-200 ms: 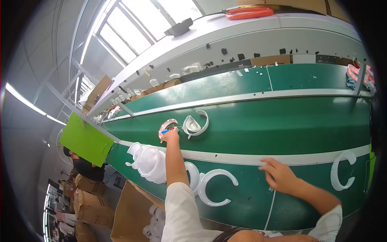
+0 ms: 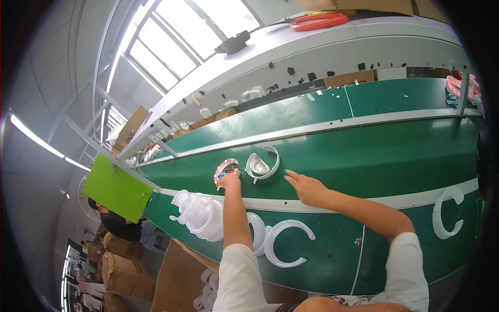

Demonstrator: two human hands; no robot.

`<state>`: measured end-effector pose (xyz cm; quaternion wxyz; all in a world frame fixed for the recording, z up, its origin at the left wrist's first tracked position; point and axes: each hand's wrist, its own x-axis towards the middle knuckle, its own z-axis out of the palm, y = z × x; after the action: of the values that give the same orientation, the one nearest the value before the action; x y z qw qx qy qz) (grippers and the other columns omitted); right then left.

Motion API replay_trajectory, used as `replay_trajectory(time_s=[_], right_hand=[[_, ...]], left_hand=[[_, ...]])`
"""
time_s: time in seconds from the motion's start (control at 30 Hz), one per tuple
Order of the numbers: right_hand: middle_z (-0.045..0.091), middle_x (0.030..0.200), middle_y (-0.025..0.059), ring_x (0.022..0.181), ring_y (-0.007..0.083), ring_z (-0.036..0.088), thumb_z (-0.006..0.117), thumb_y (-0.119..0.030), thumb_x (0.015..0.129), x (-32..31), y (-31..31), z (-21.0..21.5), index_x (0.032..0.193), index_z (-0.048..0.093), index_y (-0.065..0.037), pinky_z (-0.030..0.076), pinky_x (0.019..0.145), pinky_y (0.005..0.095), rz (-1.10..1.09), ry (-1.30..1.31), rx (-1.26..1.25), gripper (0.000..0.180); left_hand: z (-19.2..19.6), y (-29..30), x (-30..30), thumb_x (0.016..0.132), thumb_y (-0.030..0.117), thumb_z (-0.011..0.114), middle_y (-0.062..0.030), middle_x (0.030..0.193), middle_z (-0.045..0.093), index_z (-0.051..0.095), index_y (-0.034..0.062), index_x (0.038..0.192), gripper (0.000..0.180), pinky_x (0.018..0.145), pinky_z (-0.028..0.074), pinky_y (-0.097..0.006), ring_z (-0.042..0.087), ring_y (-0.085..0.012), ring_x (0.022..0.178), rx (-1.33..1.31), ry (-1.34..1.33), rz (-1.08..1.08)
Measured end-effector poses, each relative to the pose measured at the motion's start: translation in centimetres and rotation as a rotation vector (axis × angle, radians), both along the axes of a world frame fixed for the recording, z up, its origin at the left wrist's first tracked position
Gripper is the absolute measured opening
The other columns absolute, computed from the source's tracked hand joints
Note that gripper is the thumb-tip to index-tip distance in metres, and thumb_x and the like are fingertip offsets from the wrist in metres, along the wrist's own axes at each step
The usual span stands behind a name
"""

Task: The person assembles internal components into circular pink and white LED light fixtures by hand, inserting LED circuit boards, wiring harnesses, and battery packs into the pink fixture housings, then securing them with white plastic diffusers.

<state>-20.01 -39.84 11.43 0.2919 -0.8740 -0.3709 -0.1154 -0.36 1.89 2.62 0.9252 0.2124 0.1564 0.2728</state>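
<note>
My left hand (image 2: pixel 230 181) is closed on a pink C-shaped part (image 2: pixel 221 170) with a small blue piece and wires at its inner side. A thin wire runs from it to a white C-shaped shell (image 2: pixel 274 165) just to its right, which has a white half-moon piece (image 2: pixel 258 164) inside its curve. My right hand (image 2: pixel 311 190) hangs open to the right of that shell, fingers stretched toward it, holding nothing. Both parts lie on the green work surface beyond a pale rail. What exactly my left fingertips pinch is partly hidden.
Stacked white shells (image 2: pixel 202 216) stand by my left forearm, with a loose C-shaped shell (image 2: pixel 283 244) beside them and another white shell (image 2: pixel 447 213) far right. An open cardboard box (image 2: pixel 179 278) sits lower left. A pale rail (image 2: pixel 384 202) crosses the green bench; orange-handled scissors (image 2: pixel 319 22) lie on the shelf.
My right hand has moved left and away from me, from the near bench to beside the white shell. My left hand stays at the pink part. The whole view has shifted slightly.
</note>
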Motion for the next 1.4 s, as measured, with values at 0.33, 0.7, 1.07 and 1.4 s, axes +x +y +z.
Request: replay_trajectory(time_s=[0.33, 0.7, 1.07, 1.4], right_hand=[[0.058, 0.111, 0.0194, 0.095, 0.0344, 0.068, 0.059, -0.008, 0.085, 6.7, 6.4, -4.3, 0.103, 0.065, -0.002, 0.058, 0.077, 0.0448, -0.23, -0.041, -0.174, 0.019], [0.055, 0.095, 0.0169, 0.079, 0.0352, 0.065, 0.062, 0.0, 0.081, -11.5, -15.6, 2.0, 0.083, 0.061, -0.001, 0.056, 0.069, 0.045, -0.415, -0.158, 0.049, 0.002], [0.055, 0.097, 0.0119, 0.079, 0.0277, 0.064, 0.072, 0.002, 0.079, -31.0, -27.8, 4.1, 0.098, 0.067, -0.002, 0.053, 0.065, 0.0367, -0.58, 0.003, 0.015, 0.02], [0.061, 0.122, 0.0155, 0.084, 0.0271, 0.064, 0.066, 0.01, 0.071, -33.8, -30.1, 3.3, 0.121, 0.067, -0.005, 0.053, 0.074, 0.0374, -0.638, 0.077, -0.171, 0.052]], left_hand=[[7.8, -14.4, -7.2, 0.103, 0.029, 0.048, -0.0082, 0.112, 0.075, 0.076, 0.0182, 0.111, 0.03, 0.089, 0.054, -0.042, 0.072, -0.0292, 0.106, 2.816, 1.036, -0.195], [14.8, -30.9, -23.7, 0.077, 0.011, 0.07, -0.0133, 0.107, 0.068, 0.067, 0.0045, 0.114, 0.038, 0.096, 0.047, -0.046, 0.068, -0.0313, 0.105, 3.0, -0.048, -0.065], [15.3, -42.5, -45.2, 0.081, 0.015, 0.063, -0.0045, 0.082, 0.055, 0.061, 0.0087, 0.092, 0.013, 0.072, 0.04, -0.039, 0.057, -0.0201, 0.076, 2.883, -0.531, -0.404], [13.3, -44.8, -51.0, 0.083, 0.015, 0.069, -0.0053, 0.084, 0.059, 0.065, 0.003, 0.098, 0.019, 0.071, 0.043, -0.036, 0.059, -0.0196, 0.075, 2.675, -0.426, -0.65]])
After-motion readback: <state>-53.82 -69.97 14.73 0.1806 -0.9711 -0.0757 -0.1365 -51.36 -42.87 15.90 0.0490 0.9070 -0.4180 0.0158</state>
